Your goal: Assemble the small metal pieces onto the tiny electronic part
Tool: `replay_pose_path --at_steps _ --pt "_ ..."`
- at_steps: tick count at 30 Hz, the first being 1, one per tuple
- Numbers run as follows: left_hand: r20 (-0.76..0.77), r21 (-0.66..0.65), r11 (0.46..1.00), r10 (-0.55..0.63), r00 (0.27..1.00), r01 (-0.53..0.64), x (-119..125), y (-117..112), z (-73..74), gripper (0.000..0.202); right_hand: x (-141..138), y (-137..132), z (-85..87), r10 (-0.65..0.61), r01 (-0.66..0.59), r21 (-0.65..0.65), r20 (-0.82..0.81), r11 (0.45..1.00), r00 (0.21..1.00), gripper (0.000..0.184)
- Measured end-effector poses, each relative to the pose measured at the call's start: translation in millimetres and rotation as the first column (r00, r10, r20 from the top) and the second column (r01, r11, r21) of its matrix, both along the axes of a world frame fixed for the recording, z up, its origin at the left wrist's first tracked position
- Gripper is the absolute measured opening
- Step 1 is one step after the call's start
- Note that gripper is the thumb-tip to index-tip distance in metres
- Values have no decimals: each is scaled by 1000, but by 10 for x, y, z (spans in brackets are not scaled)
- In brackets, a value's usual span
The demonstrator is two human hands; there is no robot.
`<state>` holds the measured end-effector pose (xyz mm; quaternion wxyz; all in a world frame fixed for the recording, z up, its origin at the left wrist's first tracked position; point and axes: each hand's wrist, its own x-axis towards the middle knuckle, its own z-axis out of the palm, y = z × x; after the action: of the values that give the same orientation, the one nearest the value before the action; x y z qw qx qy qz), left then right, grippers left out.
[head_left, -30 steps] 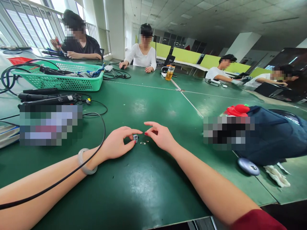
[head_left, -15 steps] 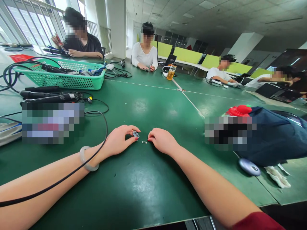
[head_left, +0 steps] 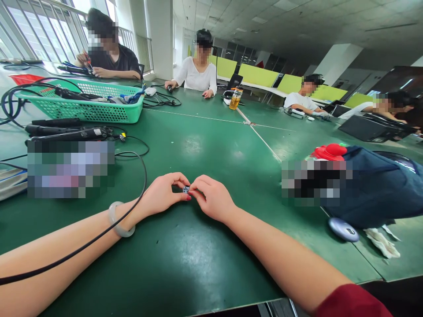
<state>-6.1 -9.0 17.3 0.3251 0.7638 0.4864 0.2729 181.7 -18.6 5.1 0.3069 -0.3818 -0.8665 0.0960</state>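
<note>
My left hand (head_left: 163,190) pinches a small silvery-dark part (head_left: 186,189), perhaps a little circuit board, between thumb and fingertips. A pale bracelet (head_left: 120,219) circles that wrist. Right beside the part, my right hand (head_left: 211,196) is closed in a pinch, its fingertips meeting the part's right side. Whatever lies between the right fingertips is hidden. Both hands are close together just above the green table (head_left: 205,264). A black cable (head_left: 82,251) crosses over my left forearm.
A green basket (head_left: 95,110) of cables and tools stands at the left, with black rods (head_left: 69,134) before it. A dark blue bag (head_left: 373,189), a lilac mouse (head_left: 343,230) and crumpled tissue (head_left: 382,243) lie right. A bottle (head_left: 235,100) stands farther back; several people sit around.
My right hand has moved left to meet the part in my left hand. The small pale rectangular frame on the table between my hands no longer shows. A co-worker's hand has reached a dark object.
</note>
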Motion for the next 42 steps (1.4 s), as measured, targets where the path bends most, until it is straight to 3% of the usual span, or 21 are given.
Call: replay_pose_path --at_steps 6,14,18,23,26,32,34,37,42 --pt "17 -31 999 -19 1000 19 2 -14 17 24 13 18 -37 -3 2 70 19 998 1000 17" --pt "6 14 999 -32 999 32 -10 1 -14 25 31 25 -27 -7 6 39 27 999 1000 18" --pt "-33 59 997 56 998 -54 -19 18 -23 22 72 54 -36 -35 35 11 -19 999 999 19" --pt "-107 96 977 202 974 -192 -41 67 -44 24 50 91 -94 -81 95 -99 141 991 987 17" --pt "-121 106 971 228 966 -216 -43 77 -53 25 -9 106 -140 -77 100 -118 188 988 979 24" --pt "-167 102 968 243 956 -228 -34 63 -56 23 -60 145 -152 -91 116 -131 180 985 979 14" --pt "-174 110 969 238 956 -221 -35 67 -55 23 -44 150 -133 -108 127 -152 130 980 986 13" --pt "-152 89 974 218 964 -206 -35 70 -52 25 -21 145 -94 -138 121 -219 -67 968 988 12" --pt "-84 53 991 126 989 -121 -16 44 -27 27 -35 120 -62 -150 54 -287 -324 957 934 9"
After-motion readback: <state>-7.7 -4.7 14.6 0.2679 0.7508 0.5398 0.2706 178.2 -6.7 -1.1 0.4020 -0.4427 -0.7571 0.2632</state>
